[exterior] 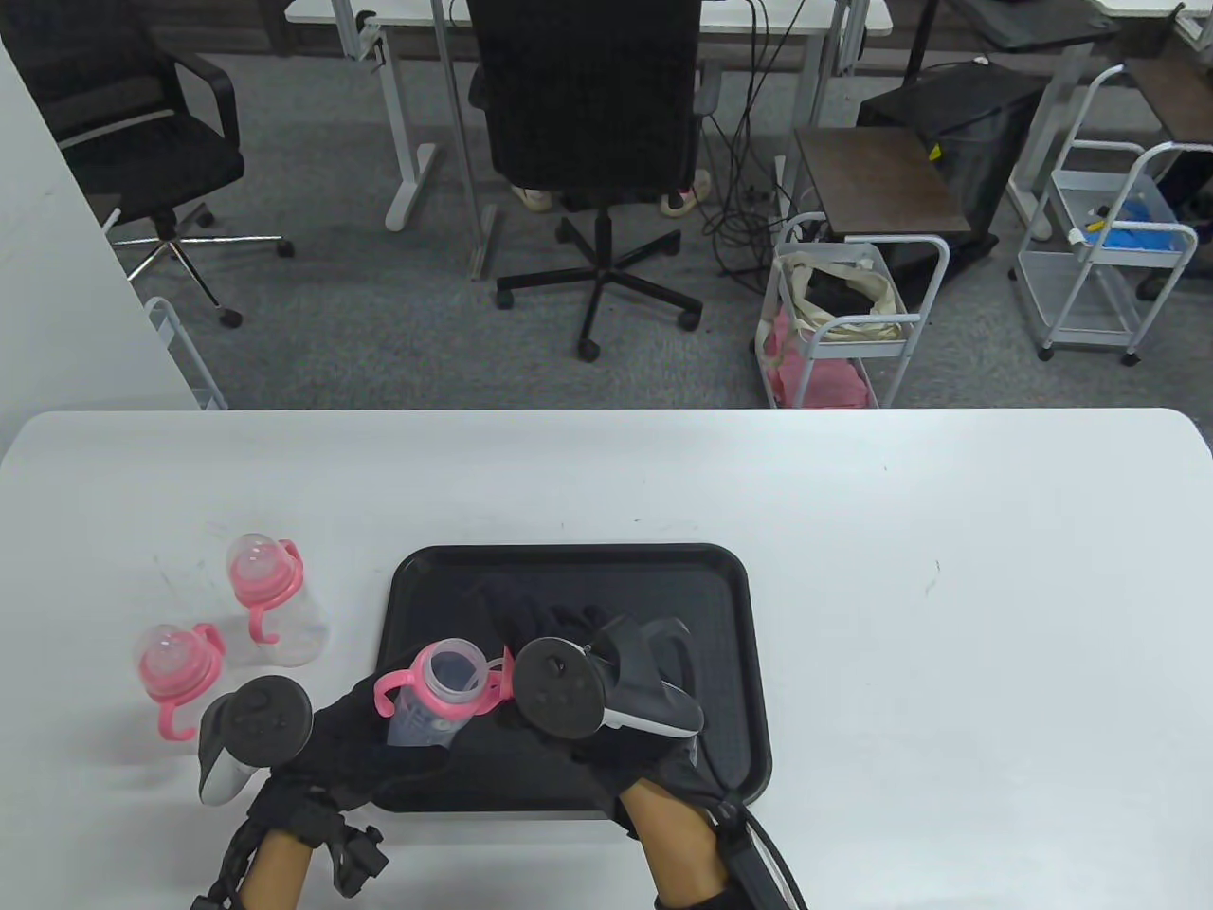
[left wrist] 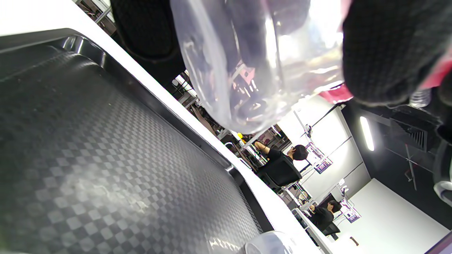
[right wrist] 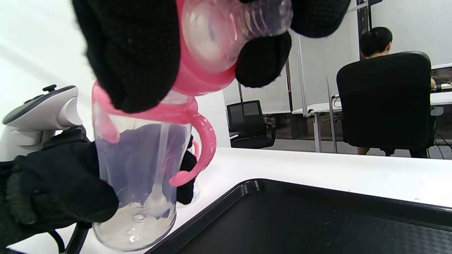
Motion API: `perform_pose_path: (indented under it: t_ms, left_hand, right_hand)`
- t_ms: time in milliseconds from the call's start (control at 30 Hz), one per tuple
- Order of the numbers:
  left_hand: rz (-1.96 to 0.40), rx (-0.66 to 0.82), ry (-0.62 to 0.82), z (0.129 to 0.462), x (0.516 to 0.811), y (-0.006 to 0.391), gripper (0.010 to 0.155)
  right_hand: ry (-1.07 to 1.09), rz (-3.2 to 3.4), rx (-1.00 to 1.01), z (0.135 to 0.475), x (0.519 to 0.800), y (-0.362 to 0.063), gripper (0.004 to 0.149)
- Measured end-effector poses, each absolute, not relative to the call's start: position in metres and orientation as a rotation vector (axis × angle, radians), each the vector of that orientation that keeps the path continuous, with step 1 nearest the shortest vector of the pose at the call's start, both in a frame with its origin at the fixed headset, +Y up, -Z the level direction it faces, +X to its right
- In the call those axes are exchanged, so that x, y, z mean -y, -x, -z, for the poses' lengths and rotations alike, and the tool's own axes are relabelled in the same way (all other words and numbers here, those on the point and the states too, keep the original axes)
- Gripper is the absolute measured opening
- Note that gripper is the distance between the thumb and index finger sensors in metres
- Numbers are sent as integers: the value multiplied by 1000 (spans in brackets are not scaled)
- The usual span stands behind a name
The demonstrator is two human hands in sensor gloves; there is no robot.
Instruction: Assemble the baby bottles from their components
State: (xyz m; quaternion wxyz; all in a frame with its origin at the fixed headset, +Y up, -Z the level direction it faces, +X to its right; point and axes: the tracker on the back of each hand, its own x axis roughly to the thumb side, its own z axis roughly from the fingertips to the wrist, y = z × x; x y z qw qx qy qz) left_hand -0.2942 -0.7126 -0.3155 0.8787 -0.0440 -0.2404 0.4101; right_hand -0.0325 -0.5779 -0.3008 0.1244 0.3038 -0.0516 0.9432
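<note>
My left hand (exterior: 379,744) grips a clear bottle (exterior: 431,706) with a pink handle ring, held tilted over the near-left part of the black tray (exterior: 663,569). My right hand (exterior: 516,687) pinches a pink collar with a clear nipple (right wrist: 219,42) right at the bottle's mouth. In the right wrist view the collar sits tilted on top of the bottle (right wrist: 137,169), and a thin straw hangs inside it. In the left wrist view the bottle's base (left wrist: 254,63) fills the top, with a gloved finger (left wrist: 388,53) beside it. Two assembled pink-topped bottles (exterior: 270,597) (exterior: 175,668) stand left of the tray.
The tray's floor (left wrist: 106,158) below the bottle is bare. The white table (exterior: 948,616) stretches to the right of the tray. Office chairs, desks and wire carts stand beyond the table's far edge.
</note>
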Motion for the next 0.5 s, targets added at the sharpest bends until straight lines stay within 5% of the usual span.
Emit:
perform_pose_path:
  t_ms: [200,500]
  left_hand:
    - [-823,513,98,314,712,291,95]
    - [-752,518,95,314,711,289,95]
  right_hand:
    - [-933,-2687,115,298,578,36,83]
    - [-946,-2754,105,298,584,38,89]
